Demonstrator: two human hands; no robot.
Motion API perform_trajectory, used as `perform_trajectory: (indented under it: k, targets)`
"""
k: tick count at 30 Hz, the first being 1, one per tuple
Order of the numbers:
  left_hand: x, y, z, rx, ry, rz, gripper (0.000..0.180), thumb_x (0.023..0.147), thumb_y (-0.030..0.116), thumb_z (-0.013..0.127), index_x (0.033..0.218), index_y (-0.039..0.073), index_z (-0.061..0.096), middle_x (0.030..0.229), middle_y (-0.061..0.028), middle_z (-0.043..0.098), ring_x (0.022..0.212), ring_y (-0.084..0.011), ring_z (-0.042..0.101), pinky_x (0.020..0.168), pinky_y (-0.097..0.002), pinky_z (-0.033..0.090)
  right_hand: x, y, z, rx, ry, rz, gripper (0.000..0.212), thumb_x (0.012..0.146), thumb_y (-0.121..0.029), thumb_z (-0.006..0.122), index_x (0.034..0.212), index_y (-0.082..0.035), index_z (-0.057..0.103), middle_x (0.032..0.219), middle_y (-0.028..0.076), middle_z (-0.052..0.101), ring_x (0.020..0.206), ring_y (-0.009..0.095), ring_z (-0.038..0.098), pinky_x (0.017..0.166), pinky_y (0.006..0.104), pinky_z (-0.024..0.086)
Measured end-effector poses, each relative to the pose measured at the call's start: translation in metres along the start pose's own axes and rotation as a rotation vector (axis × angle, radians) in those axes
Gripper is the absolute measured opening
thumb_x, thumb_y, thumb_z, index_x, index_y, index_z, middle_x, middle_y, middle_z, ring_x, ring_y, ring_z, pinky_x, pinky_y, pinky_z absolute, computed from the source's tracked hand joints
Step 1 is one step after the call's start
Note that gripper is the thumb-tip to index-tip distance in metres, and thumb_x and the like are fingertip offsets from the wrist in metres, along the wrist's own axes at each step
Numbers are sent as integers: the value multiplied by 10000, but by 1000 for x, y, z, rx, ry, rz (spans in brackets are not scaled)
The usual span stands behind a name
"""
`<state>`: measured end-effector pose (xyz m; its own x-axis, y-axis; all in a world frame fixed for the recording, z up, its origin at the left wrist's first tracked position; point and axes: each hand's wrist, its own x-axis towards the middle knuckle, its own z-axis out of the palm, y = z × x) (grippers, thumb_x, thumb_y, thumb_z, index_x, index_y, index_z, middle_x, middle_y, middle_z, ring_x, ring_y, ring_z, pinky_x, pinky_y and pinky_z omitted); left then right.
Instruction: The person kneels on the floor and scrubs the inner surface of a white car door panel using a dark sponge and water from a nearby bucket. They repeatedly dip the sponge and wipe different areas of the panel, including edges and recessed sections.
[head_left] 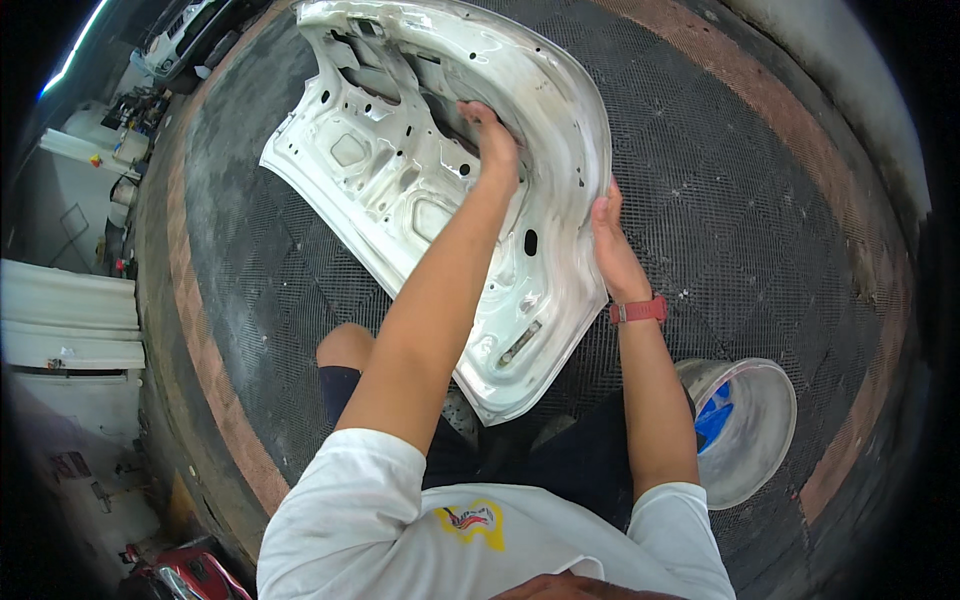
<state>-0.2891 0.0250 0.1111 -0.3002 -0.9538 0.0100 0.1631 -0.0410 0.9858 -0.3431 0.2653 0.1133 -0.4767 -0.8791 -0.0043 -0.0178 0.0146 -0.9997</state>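
Note:
A white car trunk lid [560,270] stands tilted in front of me, its inner side with holes and ribs facing up toward me. Against the curved inner surface near its far right part lies my left hand [495,145]. Most of the left fingers are hidden, so whether anything is under them does not show. My right hand [615,245], with a red watch on the wrist, holds the lid's right edge; the thumb shows at the rim. The lid's lower corner comes down between my legs, close to my feet.
A whitish bucket [775,470] with a blue item [713,415] inside is at my right. Dark grid floor tiles [720,250] have a reddish-brown border [185,275]. Cars and cluttered shelving line the left side. A pale wall [840,70] rises at the far right.

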Motion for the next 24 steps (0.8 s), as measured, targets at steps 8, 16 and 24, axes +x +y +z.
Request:
perform_trajectory:
  k: [8,16,24]
  targets:
    - [-59,-32,25,255,-65,83,981,1119,729,162,1736,0,-57,1837,-187,-71,1701,-323,-32,1373,-410,23,4,7,-5,2,38,-48,901,1130,-707,288,1755,-97,64,1796,191,181,1672,340,148,1350,455,144]
    - [-30,35,35,112,-43,298,920,1140,681,148,1742,13,-47,1835,-192,-78,1699,-337,-55,1370,-461,-12,5,14,-1,-30,52,-63,897,1132,-703,292,1757,-99,71,1802,182,163,1676,335,137,1353,465,137]
    - [-9,100,29,126,-54,244,870,1152,627,117,1741,12,-59,1829,-225,-74,1694,-392,-27,1350,-549,-50,-1,-3,-3,15,29,-24,919,1121,-722,283,1759,-95,70,1799,186,172,1674,330,143,1353,453,135]
